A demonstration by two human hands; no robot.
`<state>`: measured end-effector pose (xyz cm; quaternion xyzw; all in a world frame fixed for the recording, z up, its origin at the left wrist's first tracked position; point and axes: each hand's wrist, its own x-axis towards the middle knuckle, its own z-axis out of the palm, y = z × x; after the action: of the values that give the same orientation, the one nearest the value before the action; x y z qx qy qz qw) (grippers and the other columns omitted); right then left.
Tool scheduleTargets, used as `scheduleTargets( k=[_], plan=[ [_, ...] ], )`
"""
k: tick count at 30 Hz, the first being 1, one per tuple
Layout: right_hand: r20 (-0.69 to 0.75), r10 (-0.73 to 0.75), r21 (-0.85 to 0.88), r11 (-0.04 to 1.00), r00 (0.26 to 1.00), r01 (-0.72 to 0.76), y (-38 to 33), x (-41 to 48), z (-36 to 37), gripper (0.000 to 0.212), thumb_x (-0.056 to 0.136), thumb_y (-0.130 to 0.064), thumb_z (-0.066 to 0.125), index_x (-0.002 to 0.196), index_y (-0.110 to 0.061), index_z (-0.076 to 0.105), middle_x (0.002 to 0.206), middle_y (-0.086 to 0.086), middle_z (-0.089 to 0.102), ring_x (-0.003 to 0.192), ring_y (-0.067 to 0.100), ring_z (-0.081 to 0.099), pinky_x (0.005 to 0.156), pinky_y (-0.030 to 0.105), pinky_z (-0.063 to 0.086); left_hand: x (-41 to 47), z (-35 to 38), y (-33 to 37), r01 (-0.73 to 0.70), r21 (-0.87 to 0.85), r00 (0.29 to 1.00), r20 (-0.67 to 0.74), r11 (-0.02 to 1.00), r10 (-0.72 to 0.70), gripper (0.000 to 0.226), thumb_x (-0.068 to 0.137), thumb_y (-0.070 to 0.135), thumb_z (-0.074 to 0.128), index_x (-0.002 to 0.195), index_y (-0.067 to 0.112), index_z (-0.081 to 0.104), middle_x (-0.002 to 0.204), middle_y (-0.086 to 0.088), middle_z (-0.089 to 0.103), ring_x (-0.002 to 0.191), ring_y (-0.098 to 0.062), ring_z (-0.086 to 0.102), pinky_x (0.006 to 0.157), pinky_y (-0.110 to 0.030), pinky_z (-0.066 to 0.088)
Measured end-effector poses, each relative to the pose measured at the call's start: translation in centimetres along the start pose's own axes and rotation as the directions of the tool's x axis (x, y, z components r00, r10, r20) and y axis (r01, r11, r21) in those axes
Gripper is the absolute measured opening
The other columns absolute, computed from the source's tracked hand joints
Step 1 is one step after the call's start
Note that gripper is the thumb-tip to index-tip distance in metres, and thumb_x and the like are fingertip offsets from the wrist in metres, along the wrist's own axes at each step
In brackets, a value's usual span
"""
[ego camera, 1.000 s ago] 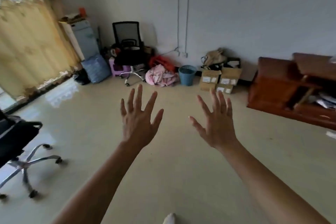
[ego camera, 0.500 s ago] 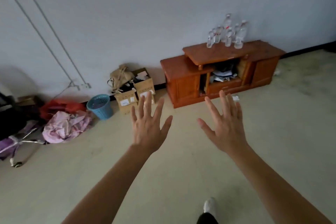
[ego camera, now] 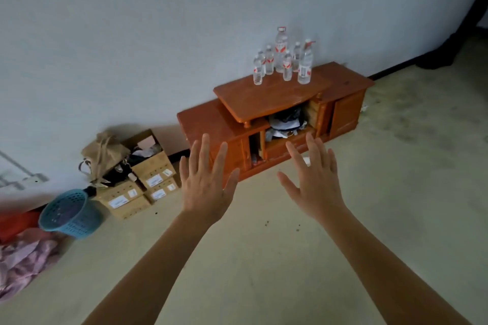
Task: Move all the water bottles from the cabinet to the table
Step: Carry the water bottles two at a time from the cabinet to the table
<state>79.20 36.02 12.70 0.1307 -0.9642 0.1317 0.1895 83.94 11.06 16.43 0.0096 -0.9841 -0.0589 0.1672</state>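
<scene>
Several clear water bottles (ego camera: 284, 59) with red-and-white labels stand upright in a cluster on the raised top of a low reddish wooden cabinet (ego camera: 266, 99) against the white wall. My left hand (ego camera: 206, 182) and my right hand (ego camera: 314, 179) are both held out in front of me, palms down, fingers spread, holding nothing. Both hands are well short of the cabinet, over the floor. No table is in view.
Cardboard boxes (ego camera: 137, 187) and a brown bag (ego camera: 105, 153) sit by the wall left of the cabinet. A blue plastic basket (ego camera: 66, 214) and pink cloth (ego camera: 23, 261) lie further left. Papers fill the cabinet's open shelf (ego camera: 286, 124). Bare beige floor stretches ahead.
The view has swung right from the office chairs to the cabinet, which is now larger and nearer. Both hands stay open and raised as before.
</scene>
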Motion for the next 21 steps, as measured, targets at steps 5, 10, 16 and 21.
scheduleTargets(
  k=[5, 10, 16, 21],
  plan=[
    [-0.008, -0.043, -0.027, 0.999, 0.999, 0.043, 3.2, 11.3, 5.4, 0.068, 0.099, -0.062, 0.038, 0.157, -0.029, 0.028, 0.163, 0.018, 0.019, 0.151, 0.038, 0.018, 0.119, 0.057, 0.021, 12.3, 6.3, -1.3, -0.001, -0.047, 1.0, 0.02, 0.999, 0.002, 0.066, 0.099, 0.063, 0.02, 0.156, 0.028, 0.022, 0.166, -0.007, 0.005, 0.152, -0.03, 0.003, 0.12, -0.058, 0.011],
    [-0.037, -0.021, -0.06, 0.998, 0.999, 0.019, 7.2, 24.1, 12.5, 0.067, 0.095, -0.056, 0.047, 0.154, -0.025, 0.036, 0.159, 0.021, 0.028, 0.146, 0.042, 0.028, 0.118, 0.056, 0.019, 26.7, 14.8, -3.5, -0.02, -0.062, 0.998, 0.063, 0.998, 0.024, 0.066, 0.099, 0.066, 0.013, 0.155, 0.033, 0.01, 0.166, -0.004, -0.002, 0.152, -0.029, -0.001, 0.119, -0.055, 0.004],
    [0.01, 0.074, -0.05, 0.996, 0.997, -0.073, 10.3, 40.7, 19.1, 0.067, 0.095, -0.057, 0.039, 0.154, -0.024, 0.035, 0.159, 0.021, 0.027, 0.146, 0.04, 0.027, 0.118, 0.052, 0.019, 46.3, 20.9, -5.9, -0.072, -0.108, 0.988, 0.13, 0.991, 0.086, 0.071, 0.098, 0.065, 0.02, 0.157, 0.028, 0.007, 0.166, -0.005, -0.008, 0.152, -0.028, -0.004, 0.12, -0.056, 0.009],
    [0.04, 0.144, -0.029, 0.989, 0.989, -0.143, 15.0, 50.1, 22.6, 0.072, 0.093, -0.054, 0.049, 0.155, -0.026, 0.027, 0.161, 0.022, 0.023, 0.144, 0.044, 0.03, 0.114, 0.057, 0.028, 58.7, 24.6, -4.9, -0.124, -0.189, 0.98, 0.132, 0.974, 0.15, 0.071, 0.098, 0.063, 0.026, 0.157, 0.026, 0.014, 0.166, -0.007, -0.002, 0.152, -0.029, 0.001, 0.119, -0.055, 0.013]
  ],
)
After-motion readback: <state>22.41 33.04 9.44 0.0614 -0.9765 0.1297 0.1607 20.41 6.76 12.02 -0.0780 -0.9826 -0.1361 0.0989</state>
